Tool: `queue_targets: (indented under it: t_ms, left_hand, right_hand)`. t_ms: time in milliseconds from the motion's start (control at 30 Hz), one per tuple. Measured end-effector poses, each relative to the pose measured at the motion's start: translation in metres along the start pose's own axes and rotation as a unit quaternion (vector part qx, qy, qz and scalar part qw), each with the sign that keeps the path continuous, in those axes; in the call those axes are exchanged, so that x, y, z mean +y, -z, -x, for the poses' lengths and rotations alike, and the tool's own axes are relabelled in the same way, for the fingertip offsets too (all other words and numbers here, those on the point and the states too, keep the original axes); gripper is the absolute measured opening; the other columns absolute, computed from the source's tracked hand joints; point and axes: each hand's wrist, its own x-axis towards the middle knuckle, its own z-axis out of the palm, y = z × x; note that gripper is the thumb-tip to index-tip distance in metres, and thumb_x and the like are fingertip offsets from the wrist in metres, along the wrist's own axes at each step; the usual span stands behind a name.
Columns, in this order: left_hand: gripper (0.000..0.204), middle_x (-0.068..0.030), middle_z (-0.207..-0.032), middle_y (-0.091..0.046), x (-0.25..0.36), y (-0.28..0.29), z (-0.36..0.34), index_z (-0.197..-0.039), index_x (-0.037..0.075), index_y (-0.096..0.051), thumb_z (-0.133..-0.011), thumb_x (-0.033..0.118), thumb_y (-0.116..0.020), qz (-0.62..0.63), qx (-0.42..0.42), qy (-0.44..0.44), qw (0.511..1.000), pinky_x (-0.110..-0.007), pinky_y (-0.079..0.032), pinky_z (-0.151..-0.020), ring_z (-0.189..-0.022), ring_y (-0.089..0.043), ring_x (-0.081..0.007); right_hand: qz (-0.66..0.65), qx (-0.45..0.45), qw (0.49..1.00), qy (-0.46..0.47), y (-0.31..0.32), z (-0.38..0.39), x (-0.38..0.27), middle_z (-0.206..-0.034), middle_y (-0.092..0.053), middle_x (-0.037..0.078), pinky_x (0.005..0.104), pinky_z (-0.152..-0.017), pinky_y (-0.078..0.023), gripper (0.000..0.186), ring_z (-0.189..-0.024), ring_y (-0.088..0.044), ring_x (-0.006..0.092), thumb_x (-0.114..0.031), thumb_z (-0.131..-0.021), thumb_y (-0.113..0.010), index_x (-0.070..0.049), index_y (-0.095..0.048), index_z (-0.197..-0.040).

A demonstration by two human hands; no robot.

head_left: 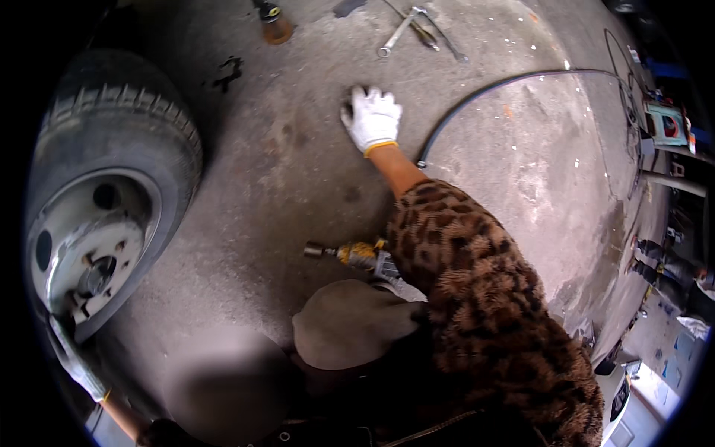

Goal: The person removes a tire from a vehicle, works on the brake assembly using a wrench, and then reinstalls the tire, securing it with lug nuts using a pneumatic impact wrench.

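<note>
A large wheel [123, 175], a dark tyre on a worn silver rim, stands at the far left. My left hand [78, 365], in a white glove, lies along the tyre's lower near side with its fingers stretched out; their tips are hard to make out. Out in front, my right hand [372, 119] reaches over the concrete floor with gloved fingers apart and nothing in them. Whether it touches the floor I cannot tell. Below that forearm lies a yellow-and-grey impact wrench [361, 255] fitted with a metal socket; my furry patterned sleeve partly covers its handle.
Beyond my right hand lie a combination spanner [398, 33] and other slim tools. A dark bottle-like object [275, 26] is at the far side. A black hose [514, 79] curves across the floor on the right. Shelving and a teal case [666, 123] line the right edge.
</note>
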Motion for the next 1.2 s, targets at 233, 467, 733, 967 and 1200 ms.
queue_targets:
  t_ms: [233, 467, 733, 967, 1200]
  left_hand:
    - [0.023, -0.0206, -0.112, -0.057, 0.112, -0.018, 0.038, -0.111, -0.006, -0.056, -0.092, 0.005, -0.046, 0.316, 0.149, 0.006, 0.937, -0.031, -0.054, -0.082, -0.097, -0.060, -0.0274]
    - [0.012, -0.0153, -0.085, -0.065, 0.186, -0.117, 0.049, -0.087, -0.001, -0.065, -0.083, 0.008, -0.059, 0.586, -0.132, -0.043, 0.799, -0.033, -0.051, -0.066, -0.073, -0.064, -0.0254]
    - [0.022, -0.0070, -0.088, -0.062, 0.189, -0.157, 0.159, -0.102, -0.002, -0.060, -0.092, 0.015, -0.053, 0.651, -0.405, 0.207, 0.607, -0.026, -0.049, -0.067, -0.074, -0.059, -0.0126]
    - [0.034, -0.0096, -0.090, -0.064, 0.203, -0.155, 0.150, -0.103, -0.005, -0.060, -0.093, 0.026, -0.052, 0.724, -0.424, 0.270, 0.473, -0.029, -0.049, -0.073, -0.078, -0.060, -0.0146]
    - [0.049, -0.0139, -0.111, -0.058, 0.269, -0.191, 0.127, -0.118, -0.006, -0.053, -0.091, 0.035, -0.053, 0.752, -0.416, 0.283, 0.425, -0.032, -0.044, -0.088, -0.100, -0.055, -0.0183]
  right_hand:
    - [-0.020, -0.082, 0.994, -0.063, 0.021, 0.057, 0.013, -0.096, -0.055, 0.023, 0.0464, -0.069, -0.050, 0.037, -0.084, -0.059, 0.0393, -0.042, -0.081, -0.060, -0.009, -0.057, -0.097]
    - [-0.027, -0.154, 0.974, -0.164, 0.043, 0.050, -0.010, -0.104, -0.051, 0.030, 0.0469, -0.078, -0.049, 0.051, -0.091, -0.058, 0.0424, -0.049, -0.077, -0.062, -0.005, -0.054, -0.103]
    - [-0.012, -0.083, 0.996, 0.010, 0.012, 0.052, -0.054, -0.106, -0.051, 0.021, 0.0464, -0.072, -0.052, 0.042, -0.093, -0.057, 0.0387, -0.041, -0.077, -0.065, -0.015, -0.055, -0.108]
    - [-0.139, -0.099, 0.979, -0.112, 0.014, 0.048, -0.060, -0.100, -0.056, 0.023, 0.0435, -0.076, -0.051, 0.031, -0.087, -0.060, 0.0373, -0.033, -0.073, -0.065, -0.010, -0.059, -0.094]
    - [-0.043, -0.245, 0.966, 0.071, 0.036, 0.099, -0.101, -0.103, -0.052, 0.023, 0.0423, -0.072, -0.052, 0.027, -0.082, -0.061, 0.0368, -0.022, -0.072, -0.068, -0.013, -0.056, -0.095]
